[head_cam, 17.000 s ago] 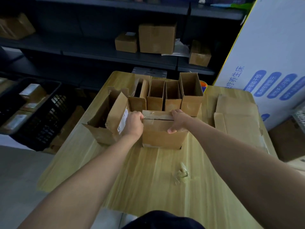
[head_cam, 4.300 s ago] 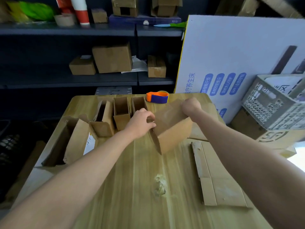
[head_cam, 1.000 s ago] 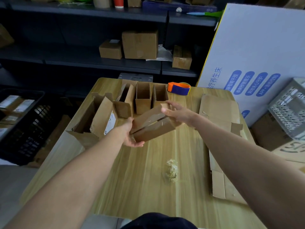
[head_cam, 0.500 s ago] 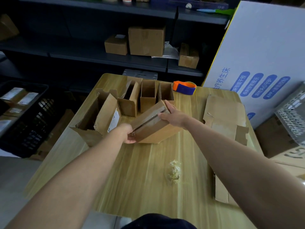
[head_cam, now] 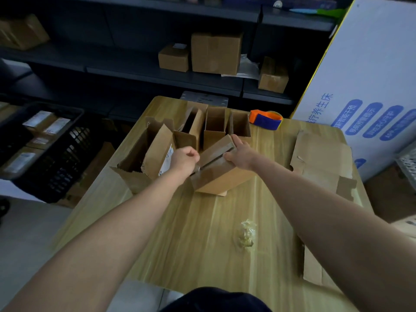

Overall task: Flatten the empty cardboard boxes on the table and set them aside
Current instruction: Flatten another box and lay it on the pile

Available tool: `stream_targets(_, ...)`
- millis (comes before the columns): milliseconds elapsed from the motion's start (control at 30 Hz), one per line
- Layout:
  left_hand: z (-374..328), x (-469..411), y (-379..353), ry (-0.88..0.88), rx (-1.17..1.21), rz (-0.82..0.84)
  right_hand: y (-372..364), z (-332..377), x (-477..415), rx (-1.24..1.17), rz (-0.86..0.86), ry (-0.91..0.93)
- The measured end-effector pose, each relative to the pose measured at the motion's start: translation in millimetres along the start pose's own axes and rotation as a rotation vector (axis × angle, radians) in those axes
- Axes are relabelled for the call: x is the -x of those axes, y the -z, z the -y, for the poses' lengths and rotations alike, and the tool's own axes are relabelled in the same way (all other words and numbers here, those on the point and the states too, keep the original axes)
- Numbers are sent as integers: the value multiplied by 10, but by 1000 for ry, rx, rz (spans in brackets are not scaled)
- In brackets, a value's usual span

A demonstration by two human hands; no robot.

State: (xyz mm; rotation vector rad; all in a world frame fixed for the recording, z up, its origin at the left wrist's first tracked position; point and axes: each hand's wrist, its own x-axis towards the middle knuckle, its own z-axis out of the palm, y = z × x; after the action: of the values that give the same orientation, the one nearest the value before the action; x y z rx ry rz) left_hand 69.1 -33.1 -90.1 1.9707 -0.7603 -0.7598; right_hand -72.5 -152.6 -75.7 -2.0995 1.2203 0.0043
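Observation:
A closed cardboard box [head_cam: 221, 180] stands on the wooden table [head_cam: 202, 233], its top seam taped. My left hand [head_cam: 184, 159] is curled at the near end of the seam and pinches the end of the clear tape strip [head_cam: 199, 168]. My right hand [head_cam: 242, 152] lies on the far end of the box top, fingers straight, pressing it down. A large open box [head_cam: 144, 158] stands to the left. Three small open boxes [head_cam: 215, 124] stand in a row behind.
Flattened cardboard [head_cam: 319, 158] lies along the table's right side. An orange and blue tape dispenser [head_cam: 266, 119] sits at the back. A crumpled wad of tape [head_cam: 246, 235] lies near the front. A black crate [head_cam: 45, 149] stands left of the table, a white board [head_cam: 371, 75] on the right.
The box was lowered from my hands onto the table. My left hand shifted from its near end up to the seam and curled into a pinch. My right hand stayed on top.

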Motion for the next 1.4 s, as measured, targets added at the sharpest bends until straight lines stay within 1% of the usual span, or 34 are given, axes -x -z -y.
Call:
stream_targets(67, -202, -1, 7, -68, 143, 73, -76, 79, 4, 32, -12, 1)
stream_targets(100, -274, -23, 13, -79, 196, 68, -123, 130, 12, 52, -8, 7)
stream_targets(167, -305, -74, 54, -54, 226, -21, -218, 213, 37, 93, 32, 18)
stream_targets(200, -261, -91, 80, -39, 194, -81, -243, 231, 49, 113, 63, 28)
stream_targets(233, -180, -101, 105, -40, 110, -128, -244, 234, 55, 125, 95, 34)
stream_targets(300, 26, -76, 128, -52, -111, -155, -190, 202, 63, 129, 162, 31)
stream_targets(333, 122, -48, 122, -51, -181, -125, -161, 184, 71, 131, 197, 29)
stream_targets(400, 256, 6, 90, -49, -213, -6, -133, 167, 95, 135, 234, 30)
stream_targets(533, 291, 74, 135, -91, -177, 187, -152, 197, 114, 139, 193, 20)
stream_targets(600, 320, 109, 152, -123, -277, 267, -173, 229, 118, 159, 188, 36)
stream_targets(633, 348, 119, 143, -153, -354, 271, -183, 242, 121, 170, 187, 42)
stream_targets(700, 410, 122, 112, -224, -493, 218, -198, 256, 127, 206, 190, 56)
stream_targets(833, 475, 140, 65, -324, -582, 185, -145, 251, 141, 269, 185, 106)
stream_targets(900, 452, 166, 64, -382, -524, 160, -97, 238, 147, 328, 175, 140)
stream_targets(1000, 238, 185, 79, -401, -261, 93, -66, 239, 150, 413, 181, 195)
stream_targets(1067, 48, 153, 113, -391, -147, -4, -67, 231, 156, 397, 156, 217)
stream_targets(1100, -21, 142, 118, -389, -124, -16, -62, 221, 166, 374, 131, 218)
stream_targets(1133, -52, 132, 111, -382, -95, 4, -52, 203, 182, 358, 108, 214)
stream_targets(1200, -72, 144, 91, -365, -39, 101, -41, 118, 205, 370, 80, 200)
stream_targets(1233, -58, 157, 72, -375, -49, 146, -30, 70, 217, 393, 101, 191)
stream_targets(1300, -12, 169, 27, -439, -181, 188, 0, 10, 242, 433, 202, 165)
stream_targets(1367, 39, 164, -10, -469, -298, 160, 40, -13, 259, 438, 319, 143)
stream_targets(1400, 53, 166, -14, -447, -322, 114, 63, -13, 271, 433, 360, 142)
